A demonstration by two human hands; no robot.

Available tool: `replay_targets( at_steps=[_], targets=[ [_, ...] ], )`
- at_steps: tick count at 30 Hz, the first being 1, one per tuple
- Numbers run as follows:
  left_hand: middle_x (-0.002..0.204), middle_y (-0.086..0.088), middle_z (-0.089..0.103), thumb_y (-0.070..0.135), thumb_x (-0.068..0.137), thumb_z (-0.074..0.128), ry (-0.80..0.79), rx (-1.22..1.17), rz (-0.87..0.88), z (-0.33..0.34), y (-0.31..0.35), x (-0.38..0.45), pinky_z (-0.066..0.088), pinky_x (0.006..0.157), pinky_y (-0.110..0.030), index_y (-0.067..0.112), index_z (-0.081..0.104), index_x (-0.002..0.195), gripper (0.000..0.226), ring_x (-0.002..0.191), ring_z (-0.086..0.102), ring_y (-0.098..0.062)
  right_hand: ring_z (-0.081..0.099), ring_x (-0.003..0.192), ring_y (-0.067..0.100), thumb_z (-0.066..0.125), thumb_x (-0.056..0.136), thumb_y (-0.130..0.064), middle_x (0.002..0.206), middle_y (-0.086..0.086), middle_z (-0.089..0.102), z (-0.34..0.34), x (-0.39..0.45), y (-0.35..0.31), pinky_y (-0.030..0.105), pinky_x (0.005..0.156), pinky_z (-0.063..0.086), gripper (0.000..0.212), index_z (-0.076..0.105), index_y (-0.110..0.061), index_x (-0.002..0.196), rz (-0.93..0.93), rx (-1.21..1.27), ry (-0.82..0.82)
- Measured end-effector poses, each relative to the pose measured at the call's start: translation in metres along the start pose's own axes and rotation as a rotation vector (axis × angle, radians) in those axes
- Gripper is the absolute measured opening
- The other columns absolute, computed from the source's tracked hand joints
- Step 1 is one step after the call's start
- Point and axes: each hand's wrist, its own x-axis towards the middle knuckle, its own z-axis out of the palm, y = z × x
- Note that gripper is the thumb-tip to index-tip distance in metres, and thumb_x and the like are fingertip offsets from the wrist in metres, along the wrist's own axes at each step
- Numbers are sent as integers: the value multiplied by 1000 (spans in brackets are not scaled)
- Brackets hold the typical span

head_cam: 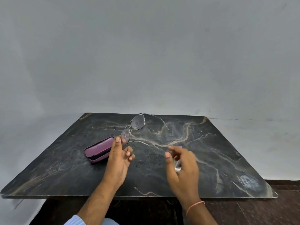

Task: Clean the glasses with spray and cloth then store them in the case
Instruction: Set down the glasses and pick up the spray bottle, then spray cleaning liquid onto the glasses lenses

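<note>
Thin metal-framed glasses (135,125) with their arms unfolded are held up over the dark marble table (219,143). My left hand (119,159) pinches the rim of the nearer lens between thumb and fingers. To its left on the table lies a purple glasses case (99,151), its lid slightly ajar. My right hand (183,166) is blurred and hovers with loosely spread fingers over a small clear spray bottle (177,167). The bottle's purple cap pokes out beyond the fingertips, and most of the bottle is hidden by the hand. No cloth is in view.
The table stands against a plain grey wall. Its front edge runs just past my wrists, with dark floor below. A pale scuffed patch (248,181) marks the table's near right corner.
</note>
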Motion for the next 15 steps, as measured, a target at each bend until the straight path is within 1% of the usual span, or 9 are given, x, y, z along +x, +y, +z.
replay_targets(
  at_steps=[1, 2, 4, 5, 7, 9, 11, 13, 15],
  targets=[
    [87, 17, 48, 50, 112, 40, -19, -29, -7, 2, 0, -3, 35, 54, -18, 29, 52, 98, 28, 57, 35, -3, 63, 78, 5, 63, 102, -46, 83, -18, 69, 7, 2, -11, 26, 73, 51, 19, 74, -32, 102, 124, 82, -92],
    [86, 16, 44, 53, 112, 42, -46, -47, -11, 3, 0, -7, 32, 52, -17, 29, 52, 98, 29, 55, 31, -2, 60, 67, 4, 61, 100, -53, 75, -11, 70, 14, 4, -22, 27, 65, 49, 28, 77, -31, 95, 283, 166, -214],
    [78, 12, 36, 62, 107, 52, -101, -54, -12, 8, -1, -13, 27, 51, -19, 29, 52, 96, 35, 54, 27, -3, 54, 55, 7, 60, 98, -59, 70, -1, 68, 29, 10, -39, 31, 51, 43, 41, 81, -24, 94, 628, 362, -414],
    [74, 11, 33, 69, 100, 61, -117, -47, -16, 9, -1, -14, 27, 51, -20, 29, 52, 95, 41, 53, 27, -4, 51, 52, 10, 62, 101, -56, 70, -3, 65, 36, 12, -45, 28, 46, 38, 40, 82, -21, 96, 790, 471, -462],
    [71, 12, 36, 76, 84, 76, -135, -44, -14, 9, 1, -16, 30, 50, -19, 28, 53, 95, 54, 53, 29, -3, 43, 48, 8, 67, 102, -48, 68, -5, 59, 43, 18, -51, 21, 42, 29, 36, 83, -16, 101, 1026, 668, -468],
    [78, 16, 48, 74, 81, 81, -144, -69, -4, 10, 6, -18, 32, 50, -18, 27, 55, 99, 57, 52, 32, -2, 39, 47, 6, 73, 98, -47, 67, -8, 54, 47, 24, -53, 18, 40, 24, 35, 82, -15, 107, 1139, 825, -441],
    [80, 19, 55, 69, 88, 75, -132, -38, -8, 11, 10, -20, 35, 51, -18, 26, 59, 103, 48, 51, 34, -3, 37, 47, 4, 75, 96, -44, 67, -7, 54, 49, 28, -54, 18, 37, 23, 31, 80, -15, 107, 1169, 936, -454],
    [76, 17, 52, 58, 99, 57, -143, 24, 18, 14, 12, -24, 35, 52, -20, 28, 64, 96, 30, 51, 34, -3, 37, 46, 4, 77, 95, -38, 67, -6, 53, 52, 31, -55, 16, 35, 23, 25, 80, -14, 99, 1195, 1035, -464],
    [74, 14, 48, 60, 99, 58, -194, 58, 26, 17, 14, -27, 35, 53, -20, 30, 68, 100, 32, 52, 34, -3, 37, 44, 3, 82, 87, -35, 66, -5, 52, 56, 33, -55, 15, 34, 23, 22, 76, -14, 83, 1207, 1108, -458]
  ],
)
